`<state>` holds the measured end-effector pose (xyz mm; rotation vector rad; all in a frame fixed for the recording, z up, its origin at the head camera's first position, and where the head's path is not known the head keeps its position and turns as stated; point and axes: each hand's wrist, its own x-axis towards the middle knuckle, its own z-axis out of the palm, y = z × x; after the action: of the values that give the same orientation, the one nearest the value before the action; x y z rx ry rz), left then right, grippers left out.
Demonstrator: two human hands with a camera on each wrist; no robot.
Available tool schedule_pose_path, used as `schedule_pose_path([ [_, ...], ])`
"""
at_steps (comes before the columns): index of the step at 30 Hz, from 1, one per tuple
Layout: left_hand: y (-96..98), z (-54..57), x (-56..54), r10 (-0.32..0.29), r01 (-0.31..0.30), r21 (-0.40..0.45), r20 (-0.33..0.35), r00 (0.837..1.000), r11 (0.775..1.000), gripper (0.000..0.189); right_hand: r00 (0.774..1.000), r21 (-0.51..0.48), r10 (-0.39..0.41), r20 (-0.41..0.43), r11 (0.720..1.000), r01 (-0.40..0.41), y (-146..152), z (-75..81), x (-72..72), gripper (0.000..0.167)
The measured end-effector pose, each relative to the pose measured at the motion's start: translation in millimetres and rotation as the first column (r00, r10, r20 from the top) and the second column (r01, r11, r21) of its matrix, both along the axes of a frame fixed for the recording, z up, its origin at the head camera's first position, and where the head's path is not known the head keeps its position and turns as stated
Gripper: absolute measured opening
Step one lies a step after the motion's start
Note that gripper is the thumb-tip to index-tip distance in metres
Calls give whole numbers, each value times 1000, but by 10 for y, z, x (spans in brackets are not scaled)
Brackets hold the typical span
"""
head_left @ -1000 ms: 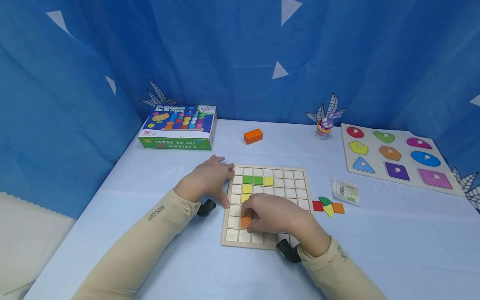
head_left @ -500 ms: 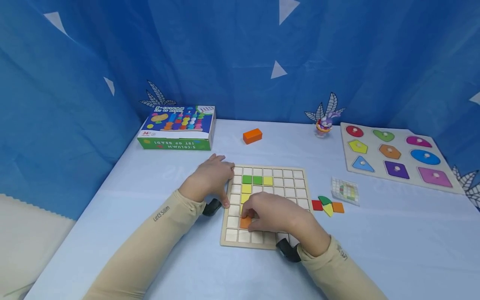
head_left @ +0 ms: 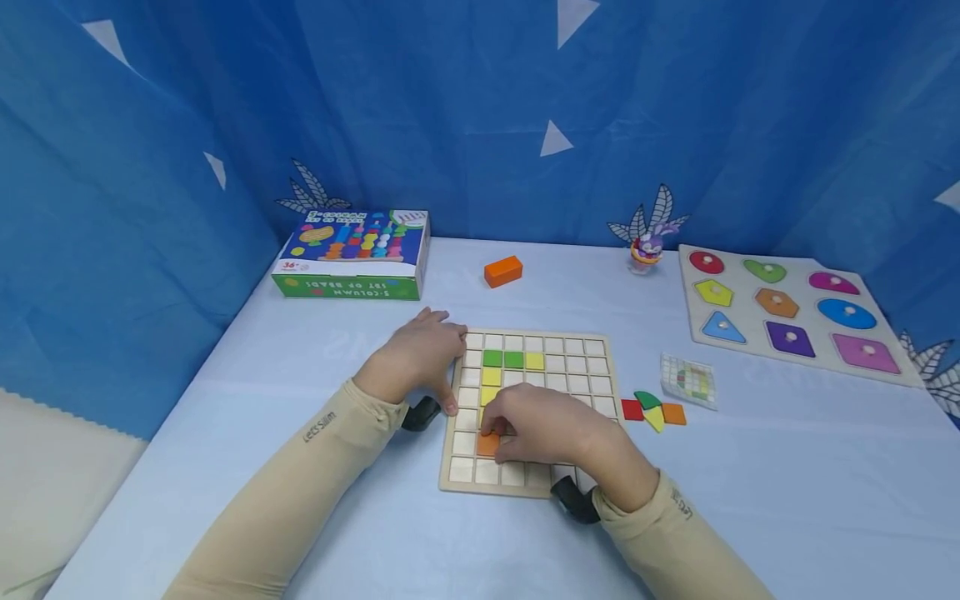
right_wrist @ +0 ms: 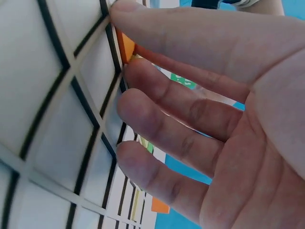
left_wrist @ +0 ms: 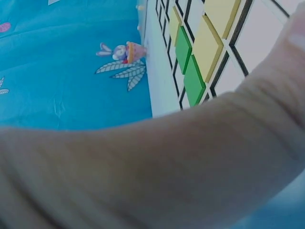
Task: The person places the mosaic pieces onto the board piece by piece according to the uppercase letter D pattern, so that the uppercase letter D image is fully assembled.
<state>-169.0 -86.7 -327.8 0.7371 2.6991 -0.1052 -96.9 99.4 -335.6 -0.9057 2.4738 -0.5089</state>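
A wooden grid board (head_left: 585,343) lies flat in the middle of the table. On it are green square tiles (head_left: 492,358) and yellow square tiles (head_left: 491,377), partly in a column. My left hand (head_left: 416,354) rests at the board's left side, thumb and fingers spread along its edge. With thumb and fingers, my right hand (head_left: 551,425) pinches an orange square tile (head_left: 487,445) low in that same column. The right wrist view shows the orange tile (right_wrist: 126,46) between thumb and fingertips, close against the grid. The right hand hides part of the board.
Right of the board lie a red tile (head_left: 632,409), a green piece (head_left: 647,400), a yellow piece (head_left: 655,418), an orange tile (head_left: 673,413) and a pattern card (head_left: 688,382). Farther off are a shape puzzle (head_left: 802,317), a figurine (head_left: 647,248), an orange block (head_left: 503,272) and a box (head_left: 352,255).
The hands and the tiles on the board stay almost in place. The whole head view shifts slightly to the left.
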Motion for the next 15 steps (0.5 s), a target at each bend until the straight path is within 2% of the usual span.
schedule_pose_path([
  [9,-4,13,6,10,-10,8,10,1000,1000,88,999,-29,-14,38,999,15,71,83,-11,27],
  [15,-3,15,7,16,-16,9,20,1000,1000,88,994,-10,-92,57,996,92,160,156,-16,34],
])
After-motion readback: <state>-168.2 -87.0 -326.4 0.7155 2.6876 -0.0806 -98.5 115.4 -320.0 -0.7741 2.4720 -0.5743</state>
